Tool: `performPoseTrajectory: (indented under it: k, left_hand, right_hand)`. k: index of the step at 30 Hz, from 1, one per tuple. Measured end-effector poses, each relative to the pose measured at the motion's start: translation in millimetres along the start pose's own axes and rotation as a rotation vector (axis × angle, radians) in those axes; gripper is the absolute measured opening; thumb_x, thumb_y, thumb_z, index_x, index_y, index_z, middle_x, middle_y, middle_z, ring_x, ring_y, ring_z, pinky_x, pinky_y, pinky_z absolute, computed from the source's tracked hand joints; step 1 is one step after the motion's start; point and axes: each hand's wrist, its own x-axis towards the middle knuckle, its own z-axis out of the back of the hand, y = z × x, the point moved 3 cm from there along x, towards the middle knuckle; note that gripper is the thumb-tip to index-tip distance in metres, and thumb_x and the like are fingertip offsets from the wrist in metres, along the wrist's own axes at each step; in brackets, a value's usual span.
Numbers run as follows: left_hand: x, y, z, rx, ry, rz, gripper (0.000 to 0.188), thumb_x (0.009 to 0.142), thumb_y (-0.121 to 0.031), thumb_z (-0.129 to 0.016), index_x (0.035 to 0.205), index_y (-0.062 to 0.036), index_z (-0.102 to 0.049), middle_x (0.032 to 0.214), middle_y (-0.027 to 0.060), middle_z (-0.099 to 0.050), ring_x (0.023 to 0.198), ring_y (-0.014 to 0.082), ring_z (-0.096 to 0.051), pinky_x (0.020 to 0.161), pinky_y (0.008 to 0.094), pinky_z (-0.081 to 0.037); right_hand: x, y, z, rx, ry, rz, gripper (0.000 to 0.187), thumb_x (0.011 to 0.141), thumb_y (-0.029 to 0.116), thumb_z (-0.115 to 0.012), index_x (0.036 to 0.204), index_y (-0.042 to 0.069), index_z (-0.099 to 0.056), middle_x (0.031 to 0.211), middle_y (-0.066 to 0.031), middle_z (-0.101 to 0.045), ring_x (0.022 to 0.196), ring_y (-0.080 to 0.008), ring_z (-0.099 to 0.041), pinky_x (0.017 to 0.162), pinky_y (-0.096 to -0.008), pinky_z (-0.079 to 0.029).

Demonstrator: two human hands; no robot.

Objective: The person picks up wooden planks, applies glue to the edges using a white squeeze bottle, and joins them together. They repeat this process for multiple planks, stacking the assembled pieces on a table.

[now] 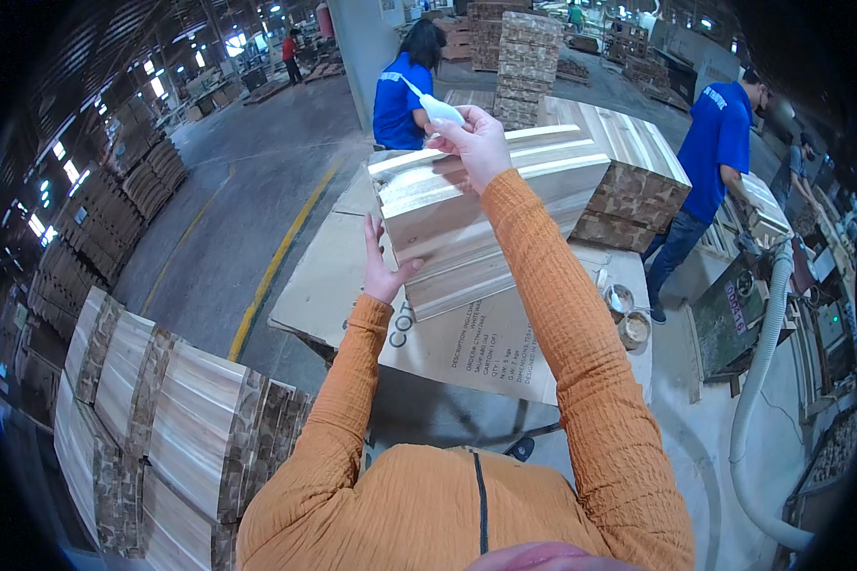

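On the cardboard-covered table [338, 271], a wooden board [486, 243] is held tilted by the left hand [387, 274], probably for steadiness, while a white squeeze bottle [443, 110] is gripped nozzle-up in the right hand [483, 150], perhaps against drips.

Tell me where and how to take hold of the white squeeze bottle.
Likely best: pinch the white squeeze bottle by its wide body, coming from the right. Its thin nozzle points up and left, away from the right hand, which holds the body.
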Motion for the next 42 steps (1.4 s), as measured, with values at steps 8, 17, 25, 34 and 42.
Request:
performPoseTrajectory:
  k: [8, 17, 25, 34, 42]
  left_hand:
    - [-10.2, 10.0, -13.4, -0.02, 0.113, 0.001, 0.114, 0.063, -0.023, -0.076, 0.148, -0.0067, -0.002, 0.143, 0.0176, -0.03, 0.132, 0.0283, -0.032, 0.106, 0.0394, -0.029]
    - [24.3, -74.4, 37.1, -0.102, -0.405, -0.105, 0.016, 0.088, -0.019, -0.061, 0.087, -0.0039, -0.054, 0.08, 0.0006, -0.052, 0.076, 0.0066, -0.051, 0.068, 0.0219, -0.042]
    - [53.4, -106.5, 26.2, -0.15, -0.226, 0.017, 0.02, 0.085, -0.017, -0.066, 0.076, -0.0024, -0.055, 0.068, -0.0002, -0.057, 0.06, 0.0051, -0.054, 0.056, 0.0207, -0.046]
    - [59.6, -87.2, 26.6, -0.181, -0.263, 0.048, 0.017, 0.085, -0.016, -0.064, 0.084, 0.0007, -0.061, 0.072, 0.0018, -0.062, 0.063, 0.0063, -0.057, 0.06, 0.0219, -0.049]
    - [59.4, -72.6, 20.7, -0.373, -0.292, 0.051, 0.011, 0.089, -0.012, -0.059, 0.086, -0.0023, -0.062, 0.077, 0.0003, -0.062, 0.068, 0.007, -0.058, 0.062, 0.0226, -0.05]
  right_hand:
    - [-6.8, 3.7, 10.5, -0.001, -0.082, -0.027, 0.02, 0.093, 0.014, -0.054, 0.103, 0.0, -0.046, 0.082, -0.0127, -0.064, 0.067, -0.0166, -0.065, 0.064, -0.0288, -0.055]
    - [-7.1, 4.7, 9.7, -0.024, -0.11, -0.017, 0.018, 0.094, 0.016, -0.051, 0.103, 0.002, -0.044, 0.076, -0.0109, -0.063, 0.058, -0.0134, -0.062, 0.048, -0.0248, -0.051]
    - [-1.7, 2.8, 2.8, -0.069, -0.113, -0.007, 0.017, 0.093, 0.015, -0.052, 0.1, 0.001, -0.046, 0.075, -0.0096, -0.063, 0.058, -0.012, -0.061, 0.052, -0.0232, -0.05]
    - [7.0, -3.2, -1.4, -0.133, -0.111, 0.025, 0.016, 0.093, 0.016, -0.053, 0.098, 0.002, -0.048, 0.072, -0.0083, -0.063, 0.053, -0.0107, -0.059, 0.047, -0.0232, -0.047]
    - [13.8, -7.0, 1.1, -0.177, -0.102, 0.0, 0.02, 0.092, 0.018, -0.055, 0.1, 0.001, -0.048, 0.074, -0.009, -0.064, 0.056, -0.0107, -0.06, 0.049, -0.0231, -0.049]
